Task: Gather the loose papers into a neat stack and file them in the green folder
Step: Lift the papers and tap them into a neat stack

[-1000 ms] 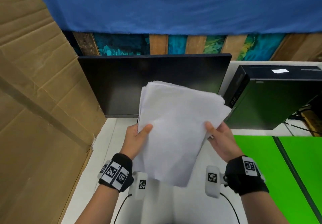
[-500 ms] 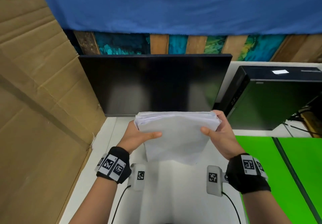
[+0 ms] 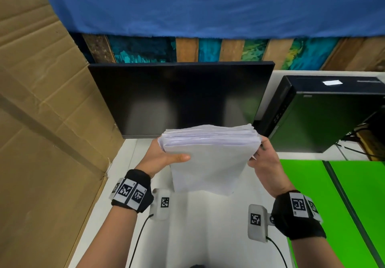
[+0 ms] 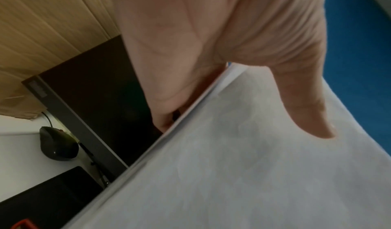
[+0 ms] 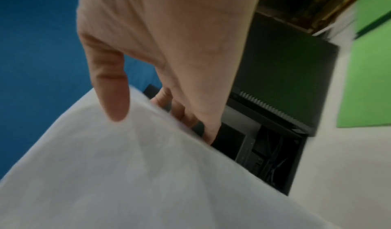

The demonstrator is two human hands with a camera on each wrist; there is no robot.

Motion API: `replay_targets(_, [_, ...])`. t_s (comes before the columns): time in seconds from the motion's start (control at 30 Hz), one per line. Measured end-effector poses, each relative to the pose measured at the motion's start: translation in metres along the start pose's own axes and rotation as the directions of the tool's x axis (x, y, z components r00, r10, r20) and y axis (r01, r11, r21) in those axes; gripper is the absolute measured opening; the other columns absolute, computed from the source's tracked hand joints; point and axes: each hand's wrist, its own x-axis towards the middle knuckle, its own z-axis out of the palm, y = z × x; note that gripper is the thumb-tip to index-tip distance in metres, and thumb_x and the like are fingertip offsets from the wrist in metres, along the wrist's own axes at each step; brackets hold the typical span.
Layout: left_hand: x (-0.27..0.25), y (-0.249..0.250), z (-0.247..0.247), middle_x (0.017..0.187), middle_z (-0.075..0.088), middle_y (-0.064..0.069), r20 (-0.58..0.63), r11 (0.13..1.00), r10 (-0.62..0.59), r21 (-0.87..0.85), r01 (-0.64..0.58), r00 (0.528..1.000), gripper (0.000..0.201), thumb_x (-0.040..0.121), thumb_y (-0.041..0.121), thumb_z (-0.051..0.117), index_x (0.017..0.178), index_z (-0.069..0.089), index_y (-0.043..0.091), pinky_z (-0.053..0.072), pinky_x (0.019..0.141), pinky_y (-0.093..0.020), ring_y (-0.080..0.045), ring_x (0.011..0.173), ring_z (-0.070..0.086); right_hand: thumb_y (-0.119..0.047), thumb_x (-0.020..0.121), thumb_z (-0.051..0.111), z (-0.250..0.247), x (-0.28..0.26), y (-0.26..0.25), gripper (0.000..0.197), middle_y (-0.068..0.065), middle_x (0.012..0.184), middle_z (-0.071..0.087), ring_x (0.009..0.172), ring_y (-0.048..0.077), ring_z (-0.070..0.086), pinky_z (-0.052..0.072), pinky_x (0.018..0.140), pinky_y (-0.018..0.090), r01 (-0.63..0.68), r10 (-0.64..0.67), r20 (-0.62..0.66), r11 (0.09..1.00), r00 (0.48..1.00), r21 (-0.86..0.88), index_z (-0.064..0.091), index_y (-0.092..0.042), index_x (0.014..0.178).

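Note:
A stack of white papers (image 3: 208, 159) stands on end above the white desk (image 3: 208, 236), its top edges fanned slightly. My left hand (image 3: 164, 157) grips its left side, thumb on the near face, fingers behind. My right hand (image 3: 262, 159) grips the right side the same way. The left wrist view shows the thumb lying on the paper stack (image 4: 243, 165); in the right wrist view the thumb presses the paper stack (image 5: 127, 165) with fingers curled behind. The green folder (image 3: 337, 205) lies open on the desk at the right.
A dark monitor (image 3: 181, 99) stands right behind the papers. A black computer case (image 3: 325, 113) sits at the right, with cables beside it. A cardboard sheet (image 3: 45, 121) walls the left side. A black mouse (image 4: 58, 144) lies under the monitor's left corner.
The stack has swung from lying tilted toward me to standing upright on its edge, lower in front of the monitor. Both hands slid up to its side edges.

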Motion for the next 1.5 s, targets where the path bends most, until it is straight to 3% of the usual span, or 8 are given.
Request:
replay_targets(0.23, [0.005, 0.007, 0.017, 0.127, 0.060, 0.007, -0.044, 0.991, 0.128, 0.035, -0.126, 0.991, 0.097, 0.050, 0.024, 0.089, 0.136, 0.044, 0.037, 0.054, 0.091, -0.025, -0.007, 0.114, 0.060, 0.012, 0.057, 0.053, 0.024, 0.005, -0.008, 0.068, -0.002, 0.095, 0.060, 0.086, 0.018, 0.058, 0.048, 0.067, 0.028, 0.064, -0.067, -0.019, 0.992, 0.998, -0.105, 0.051, -0.024, 0.115])
replay_targets(0.37, [0.005, 0.005, 0.018, 0.126, 0.059, 0.002, -0.144, 0.989, 0.145, 0.009, -0.145, 0.979, 0.097, 0.049, 0.029, 0.089, 0.135, 0.045, 0.037, 0.055, 0.093, -0.032, -0.016, 0.115, 0.059, 0.001, 0.076, 0.068, 0.029, 0.003, -0.012, 0.047, -0.005, 0.093, 0.067, 0.086, 0.014, 0.064, 0.054, 0.077, 0.026, 0.150, -0.153, -0.046, 0.987, 0.987, -0.064, 0.051, -0.018, 0.115])
replay_targets(0.57, [-0.004, 0.006, 0.008, 0.119, 0.064, 0.001, -0.152, 0.985, 0.149, -0.070, -0.161, 0.977, 0.086, 0.056, 0.040, 0.082, 0.134, 0.049, 0.026, 0.056, 0.080, -0.022, -0.014, 0.107, 0.064, -0.035, 0.068, 0.079, 0.023, -0.002, -0.025, 0.051, 0.000, 0.106, 0.065, 0.099, 0.014, 0.061, 0.052, 0.089, 0.025, 0.179, -0.183, -0.015, 0.973, 0.983, -0.147, 0.059, -0.023, 0.113])
replay_targets(0.7, [-0.008, 0.001, 0.007, 0.120, 0.066, 0.001, -0.094, 0.991, 0.113, -0.056, -0.118, 0.989, 0.076, 0.058, 0.029, 0.082, 0.129, 0.054, 0.024, 0.056, 0.088, -0.031, -0.016, 0.111, 0.064, -0.014, 0.081, 0.069, 0.025, -0.001, -0.029, 0.014, -0.010, 0.101, 0.068, 0.099, 0.004, 0.061, 0.045, 0.088, 0.019, 0.198, -0.218, -0.030, 0.930, 0.976, -0.311, 0.066, -0.013, 0.095])
replay_targets(0.9, [-0.006, -0.001, 0.011, 0.118, 0.067, 0.002, -0.097, 0.991, 0.106, -0.067, -0.113, 0.990, 0.073, 0.056, 0.028, 0.083, 0.124, 0.057, 0.026, 0.056, 0.089, -0.034, -0.014, 0.108, 0.065, -0.006, 0.087, 0.063, 0.026, 0.005, -0.034, 0.005, -0.004, 0.104, 0.068, 0.099, 0.005, 0.060, 0.042, 0.089, 0.026, 0.191, -0.232, -0.039, 0.875, 0.972, -0.445, 0.064, -0.010, 0.084])
replay_targets(1.2, [-0.002, -0.006, 0.014, 0.121, 0.061, 0.000, -0.217, 0.994, 0.100, -0.026, -0.109, 0.971, 0.082, 0.069, 0.018, 0.082, 0.139, 0.041, 0.032, 0.054, 0.090, -0.024, -0.014, 0.109, 0.061, -0.010, 0.093, 0.050, 0.017, 0.000, -0.024, 0.009, 0.007, 0.135, 0.058, 0.123, 0.019, 0.054, 0.049, 0.093, 0.027, 0.121, -0.122, -0.018, 0.993, 0.992, -0.011, 0.052, -0.018, 0.098])
replay_targets(1.33, [0.002, -0.010, 0.013, 0.116, 0.066, 0.000, -0.167, 0.999, 0.050, -0.011, -0.053, 0.985, 0.076, 0.067, 0.025, 0.083, 0.135, 0.048, 0.031, 0.054, 0.090, -0.028, -0.016, 0.106, 0.065, -0.008, 0.073, 0.077, 0.012, -0.005, -0.009, 0.073, 0.002, 0.128, 0.058, 0.111, 0.014, 0.061, 0.052, 0.090, 0.027, 0.048, -0.030, 0.082, 0.973, 0.996, -0.227, 0.041, -0.026, 0.134])
replay_targets(1.5, [0.005, -0.005, 0.032, 0.112, 0.072, -0.001, -0.167, 1.000, -0.005, -0.006, 0.004, 0.986, 0.040, 0.077, 0.019, 0.077, 0.115, 0.065, 0.019, 0.054, 0.094, -0.037, -0.017, 0.105, 0.068, 0.008, 0.072, 0.073, 0.030, -0.002, -0.003, 0.031, -0.004, 0.085, 0.075, 0.080, 0.013, 0.071, 0.056, 0.078, 0.036, -0.045, 0.004, -0.128, 0.948, 0.992, -0.315, 0.072, -0.020, 0.085])
